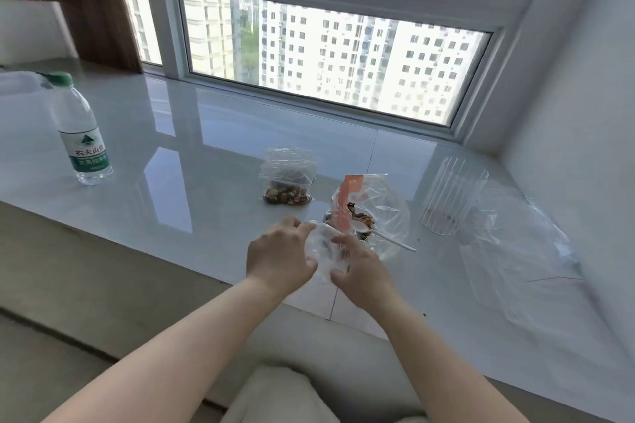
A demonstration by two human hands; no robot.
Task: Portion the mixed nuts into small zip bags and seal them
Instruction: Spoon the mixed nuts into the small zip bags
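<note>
water bottle (81, 134) label, perhaps "农夫山泉"

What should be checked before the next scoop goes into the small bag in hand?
1. Small zip bag held by both hands, left hand and right hand: ok.
2. Its mouth open: cannot tell, blurred.
3. Spoon within reach, resting in the nut supply bag: ok.
4. A hand free to take the spoon: not ok.
5. Nuts left in the supply bag: ok.
6. Filled bag sealed: cannot tell.
</note>
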